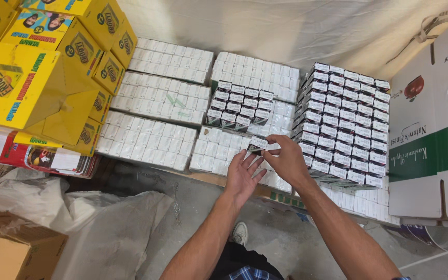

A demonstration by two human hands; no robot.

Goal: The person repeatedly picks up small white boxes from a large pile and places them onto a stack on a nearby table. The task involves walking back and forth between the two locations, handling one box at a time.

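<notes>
My right hand (286, 158) grips a small black-and-white carton (257, 143) just above a flat layer of white cartons (146, 139). My left hand (242, 173) is open right below it, palm up, fingertips near the carton. Behind the hands a short stack of the same black-topped cartons (239, 106) rests on the white layer. To the right rises a taller block of these cartons (346, 122), next to my right wrist.
Yellow cardboard boxes (22, 83) are piled at the left. A large white and green fruit box (436, 129) stands at the right. Grey sacks (94, 223) and a brown box (6, 254) lie on the concrete floor by my shoe (240, 233). A white sheet hangs behind.
</notes>
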